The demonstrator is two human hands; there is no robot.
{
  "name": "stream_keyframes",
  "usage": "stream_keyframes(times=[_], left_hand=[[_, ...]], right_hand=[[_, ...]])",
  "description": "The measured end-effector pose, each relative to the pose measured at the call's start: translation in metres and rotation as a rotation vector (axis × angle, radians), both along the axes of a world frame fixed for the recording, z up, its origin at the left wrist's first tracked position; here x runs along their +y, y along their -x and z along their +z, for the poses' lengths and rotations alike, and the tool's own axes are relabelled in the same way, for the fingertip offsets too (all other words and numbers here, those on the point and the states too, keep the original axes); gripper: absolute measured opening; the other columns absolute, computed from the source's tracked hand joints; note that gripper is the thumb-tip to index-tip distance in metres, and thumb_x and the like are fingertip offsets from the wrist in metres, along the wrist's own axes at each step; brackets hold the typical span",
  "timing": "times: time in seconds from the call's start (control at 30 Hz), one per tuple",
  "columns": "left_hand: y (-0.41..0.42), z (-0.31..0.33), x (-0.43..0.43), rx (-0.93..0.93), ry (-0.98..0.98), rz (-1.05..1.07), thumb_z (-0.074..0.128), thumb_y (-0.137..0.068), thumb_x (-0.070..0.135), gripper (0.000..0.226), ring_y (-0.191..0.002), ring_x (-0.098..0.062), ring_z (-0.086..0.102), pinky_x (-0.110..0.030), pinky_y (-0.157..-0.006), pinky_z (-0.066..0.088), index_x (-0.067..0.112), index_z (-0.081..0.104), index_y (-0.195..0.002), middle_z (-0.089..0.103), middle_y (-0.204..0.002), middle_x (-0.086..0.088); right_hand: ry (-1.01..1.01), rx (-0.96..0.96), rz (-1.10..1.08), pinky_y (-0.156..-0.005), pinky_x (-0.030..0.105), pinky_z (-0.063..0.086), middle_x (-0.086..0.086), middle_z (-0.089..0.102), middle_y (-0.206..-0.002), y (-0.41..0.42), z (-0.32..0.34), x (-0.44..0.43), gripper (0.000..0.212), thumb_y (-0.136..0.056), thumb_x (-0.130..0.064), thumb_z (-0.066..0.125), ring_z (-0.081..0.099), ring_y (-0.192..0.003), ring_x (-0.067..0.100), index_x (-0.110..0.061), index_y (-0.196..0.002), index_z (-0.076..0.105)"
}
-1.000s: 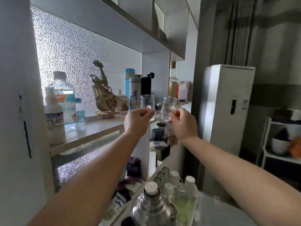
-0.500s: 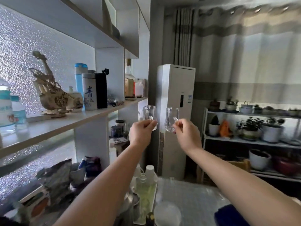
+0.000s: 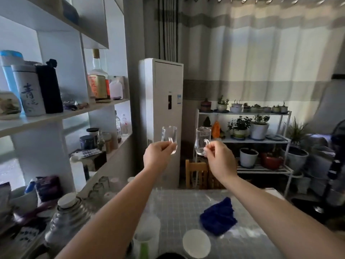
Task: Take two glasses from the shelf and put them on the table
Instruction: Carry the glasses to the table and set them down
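Note:
Two small clear glasses with handles are held in the air above the far end of the table [image 3: 179, 204]. My left hand [image 3: 158, 156] grips the left glass [image 3: 169, 136] by its handle, the glass upright. My right hand [image 3: 219, 159] pinches the handle of the right glass [image 3: 202, 140], also upright. The two glasses are side by side and apart, away from the shelf [image 3: 61, 114] on the left. The table has a pale grid-patterned cover.
A blue cloth [image 3: 218, 215] and a round white lid [image 3: 196, 243] lie on the table. A metal flask [image 3: 67, 217] and cups crowd its left edge. A white standing air conditioner [image 3: 164, 109] and a plant rack [image 3: 261, 139] stand beyond the table.
The view has swung right from the shelf toward the table. Both hands, each still holding its glass, have moved away from the shelf and now hover over the table's far end.

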State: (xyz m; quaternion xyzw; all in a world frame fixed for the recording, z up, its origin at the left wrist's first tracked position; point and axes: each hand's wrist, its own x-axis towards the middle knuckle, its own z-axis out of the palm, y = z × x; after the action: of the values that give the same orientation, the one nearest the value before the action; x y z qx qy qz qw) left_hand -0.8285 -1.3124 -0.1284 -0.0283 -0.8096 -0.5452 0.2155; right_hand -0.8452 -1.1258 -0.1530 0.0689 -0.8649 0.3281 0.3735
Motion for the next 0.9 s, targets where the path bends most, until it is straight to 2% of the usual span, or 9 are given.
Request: stream_keyframes(times=[0.2, 0.27, 0.33, 0.4, 0.5, 0.6, 0.73, 0.83, 0.9], left_hand=[[-0.004, -0.029, 0.096, -0.063, -0.058, -0.051, 0.067, -0.086, 0.033, 0.021, -0.069, -0.011, 0.062, -0.029, -0.069, 0.052, 0.035, 0.067, -0.066, 0.070, -0.073, 0.005], [-0.004, -0.042, 0.126, -0.094, -0.085, -0.056, 0.066, -0.086, 0.033, 0.011, -0.075, -0.013, 0.065, -0.035, -0.078, 0.056, 0.032, 0.071, -0.077, 0.071, -0.079, 0.004], [-0.005, -0.056, 0.154, -0.122, -0.098, -0.057, 0.065, -0.087, 0.033, 0.014, -0.075, -0.014, 0.065, -0.037, -0.082, 0.057, 0.023, 0.074, -0.091, 0.072, -0.082, 0.002], [-0.007, -0.070, 0.178, -0.155, -0.112, -0.054, 0.065, -0.087, 0.032, 0.017, -0.076, -0.015, 0.065, -0.037, -0.081, 0.057, 0.020, 0.074, -0.094, 0.072, -0.083, 0.000], [-0.008, -0.092, 0.206, -0.191, -0.097, -0.037, 0.064, -0.088, 0.032, 0.014, -0.067, -0.015, 0.060, -0.038, -0.075, 0.055, 0.021, 0.073, -0.085, 0.070, -0.077, -0.003], [-0.008, -0.114, 0.227, -0.219, -0.066, -0.028, 0.064, -0.088, 0.030, 0.016, -0.069, -0.017, 0.060, -0.038, -0.074, 0.055, 0.018, 0.072, -0.081, 0.071, -0.078, -0.008], [-0.011, -0.152, 0.241, -0.285, -0.014, -0.046, 0.063, -0.088, 0.031, 0.018, -0.064, -0.013, 0.058, -0.033, -0.070, 0.052, 0.018, 0.071, -0.078, 0.066, -0.068, -0.001], [-0.013, -0.185, 0.245, -0.351, -0.021, -0.075, 0.064, -0.088, 0.031, 0.018, -0.071, -0.022, 0.064, -0.039, -0.072, 0.054, 0.021, 0.072, -0.076, 0.069, -0.071, -0.004], [-0.017, -0.208, 0.247, -0.370, -0.025, -0.078, 0.064, -0.087, 0.033, 0.019, -0.065, -0.019, 0.061, -0.038, -0.066, 0.052, 0.021, 0.073, -0.075, 0.068, -0.069, -0.004]], right_hand=[[-0.015, -0.018, -0.030, -0.053, 0.014, 0.034, 0.001, 0.059, -0.084, -0.004, -0.028, 0.098, 0.007, -0.090, -0.021, 0.058, 0.054, -0.068, 0.011, -0.013, -0.089, 0.058], [-0.020, -0.038, -0.027, -0.052, 0.015, 0.034, 0.002, 0.060, -0.083, -0.005, -0.039, 0.129, 0.007, -0.090, -0.021, 0.058, 0.055, -0.068, 0.013, -0.014, -0.088, 0.057], [-0.016, -0.067, -0.017, -0.052, 0.017, 0.035, 0.001, 0.060, -0.083, -0.008, -0.051, 0.158, 0.007, -0.090, -0.022, 0.057, 0.057, -0.069, 0.013, -0.016, -0.087, 0.057], [-0.009, -0.100, -0.002, -0.055, 0.017, 0.036, 0.000, 0.059, -0.085, -0.012, -0.065, 0.182, 0.007, -0.090, -0.022, 0.057, 0.056, -0.071, 0.012, -0.016, -0.087, 0.057], [-0.004, -0.139, 0.032, -0.057, 0.015, 0.037, -0.001, 0.058, -0.086, -0.020, -0.092, 0.211, 0.004, -0.090, -0.021, 0.057, 0.055, -0.071, 0.008, -0.018, -0.088, 0.056], [0.011, -0.187, 0.042, -0.057, 0.014, 0.040, -0.001, 0.058, -0.089, -0.026, -0.124, 0.232, 0.007, -0.091, -0.021, 0.056, 0.056, -0.073, 0.008, -0.016, -0.095, 0.058], [0.047, -0.261, 0.054, -0.057, 0.014, 0.040, -0.001, 0.056, -0.090, -0.033, -0.163, 0.245, 0.008, -0.091, -0.020, 0.056, 0.057, -0.073, 0.012, -0.013, -0.096, 0.058], [0.072, -0.321, 0.069, -0.062, 0.019, 0.047, -0.002, 0.057, -0.090, -0.040, -0.196, 0.251, 0.006, -0.091, -0.021, 0.056, 0.058, -0.075, 0.011, -0.016, -0.094, 0.057], [0.089, -0.363, 0.068, -0.062, 0.019, 0.048, -0.002, 0.058, -0.091, -0.047, -0.219, 0.253, 0.006, -0.091, -0.022, 0.055, 0.058, -0.075, 0.008, -0.017, -0.094, 0.057]])
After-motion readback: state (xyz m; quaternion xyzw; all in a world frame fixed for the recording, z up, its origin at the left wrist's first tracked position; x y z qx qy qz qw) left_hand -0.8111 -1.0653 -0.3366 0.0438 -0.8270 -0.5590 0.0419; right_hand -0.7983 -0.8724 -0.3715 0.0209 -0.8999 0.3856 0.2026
